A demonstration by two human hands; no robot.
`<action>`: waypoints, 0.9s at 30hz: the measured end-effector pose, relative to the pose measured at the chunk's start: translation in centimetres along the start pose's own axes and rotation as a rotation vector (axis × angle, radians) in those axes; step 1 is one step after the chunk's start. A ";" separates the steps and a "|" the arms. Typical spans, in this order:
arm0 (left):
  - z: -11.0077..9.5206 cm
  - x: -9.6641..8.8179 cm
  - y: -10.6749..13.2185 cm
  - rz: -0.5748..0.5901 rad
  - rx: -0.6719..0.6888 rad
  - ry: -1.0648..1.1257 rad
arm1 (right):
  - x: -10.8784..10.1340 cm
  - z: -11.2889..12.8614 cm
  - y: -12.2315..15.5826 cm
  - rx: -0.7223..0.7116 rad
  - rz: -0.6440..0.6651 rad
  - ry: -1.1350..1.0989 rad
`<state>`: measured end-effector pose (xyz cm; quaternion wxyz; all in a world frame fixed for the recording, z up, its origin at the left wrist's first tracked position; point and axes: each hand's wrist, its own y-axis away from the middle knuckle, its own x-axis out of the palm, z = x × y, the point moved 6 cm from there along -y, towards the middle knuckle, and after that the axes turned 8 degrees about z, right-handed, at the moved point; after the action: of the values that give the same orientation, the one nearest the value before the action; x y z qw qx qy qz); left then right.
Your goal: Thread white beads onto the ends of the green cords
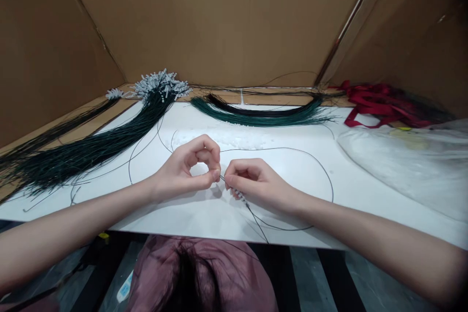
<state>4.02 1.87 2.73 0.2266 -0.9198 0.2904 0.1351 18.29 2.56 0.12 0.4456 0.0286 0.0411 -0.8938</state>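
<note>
My left hand pinches a thin dark wire between thumb and forefinger, close to the middle of the white board. Right beside it, my right hand is closed on a short beaded stem, with small white beads strung along dark wire. Below that hand the wire ends hang toward the board's front edge. A long loop of the thin wire curves over the board behind and around my right hand. The fingertips hide part of the stem's upper end.
Loose white beads lie behind my hands. To the left is a big bundle of bead-tipped green wires. Bare green wires lie at the back, red ribbon and a clear plastic bag to the right. Cardboard walls enclose the board.
</note>
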 end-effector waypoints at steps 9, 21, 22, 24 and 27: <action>-0.1 -0.2 0.1 -0.007 -0.010 0.015 | 0.1 -0.2 -0.1 0.013 0.029 -0.069; 0.0 0.1 -0.3 0.131 -0.078 0.041 | 0.0 -0.3 -0.1 0.029 0.009 -0.104; -0.1 -0.2 -0.4 0.144 -0.082 0.026 | 0.0 -0.3 -0.1 0.027 0.010 -0.111; -0.2 -1.4 -0.6 0.095 -0.077 -0.101 | 0.0 -0.4 -0.1 0.029 0.012 -0.121; -0.2 -3.4 -0.9 -0.025 -0.074 -0.516 | 0.0 -0.5 -0.1 0.034 0.022 -0.126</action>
<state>1.87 4.02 4.52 0.2610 -0.8661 0.2066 0.3729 18.25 2.69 -0.36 0.4564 -0.0196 -0.0028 -0.8896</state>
